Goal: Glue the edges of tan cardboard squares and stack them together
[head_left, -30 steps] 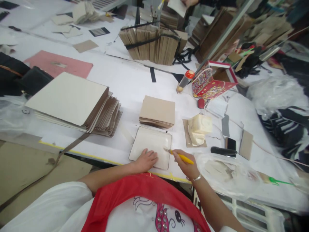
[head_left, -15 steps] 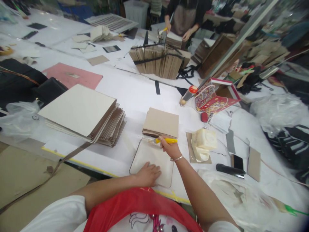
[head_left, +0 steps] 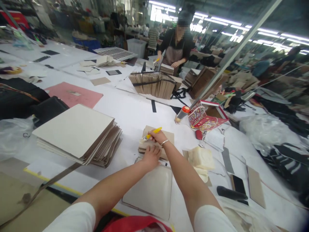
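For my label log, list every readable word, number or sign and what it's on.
"C": on the crumpled clear plastic bag, far left; the mark after it is unclear.
Red gift bag with multicoloured print: any lettering too small to read.
Yellow-handled brush in the right hand: no legible text.
Nothing else can be read.

Left arm (head_left: pixel 116 182): loose white fabric short sleeve (head_left: pixel 74 219), hem around the elbow | right arm (head_left: pixel 187 174): matching white fabric short sleeve (head_left: pixel 212 219); thin, shiny silver-coloured bracelet (head_left: pixel 164 142) at the wrist | left hand (head_left: pixel 152 156), right hand (head_left: pixel 156 137): bare | torso: bright red cloth garment (head_left: pixel 135 223)
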A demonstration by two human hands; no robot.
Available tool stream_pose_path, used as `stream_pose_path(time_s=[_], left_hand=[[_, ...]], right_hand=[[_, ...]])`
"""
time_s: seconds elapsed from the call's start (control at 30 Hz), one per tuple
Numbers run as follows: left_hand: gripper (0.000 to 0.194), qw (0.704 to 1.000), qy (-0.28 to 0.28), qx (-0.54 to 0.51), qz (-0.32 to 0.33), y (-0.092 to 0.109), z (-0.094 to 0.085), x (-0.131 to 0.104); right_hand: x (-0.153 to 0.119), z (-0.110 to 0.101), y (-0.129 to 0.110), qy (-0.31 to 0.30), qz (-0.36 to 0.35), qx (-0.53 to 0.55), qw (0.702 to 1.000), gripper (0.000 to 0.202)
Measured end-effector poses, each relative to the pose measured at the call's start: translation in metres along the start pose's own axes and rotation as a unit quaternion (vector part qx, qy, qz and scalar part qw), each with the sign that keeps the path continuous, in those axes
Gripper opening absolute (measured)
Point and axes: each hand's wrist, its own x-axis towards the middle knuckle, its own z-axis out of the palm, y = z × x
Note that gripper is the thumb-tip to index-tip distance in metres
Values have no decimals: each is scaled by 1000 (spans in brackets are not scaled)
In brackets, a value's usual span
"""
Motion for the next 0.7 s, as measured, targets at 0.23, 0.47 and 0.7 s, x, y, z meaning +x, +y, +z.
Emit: stream_pose_path(time_s=[0.23,0.47,0.7], left_hand=[[62,1000,25,14,7,2,5,-3],[44,998,55,8,13,1,-2,4],[38,999,29,33,-22,9,-7,17]], right_hand=[[40,-17,10,207,29,21,978,28],[-7,-96,47,290,53,-42,955,43],[-68,-121,56,224,-84,-208,948,32]])
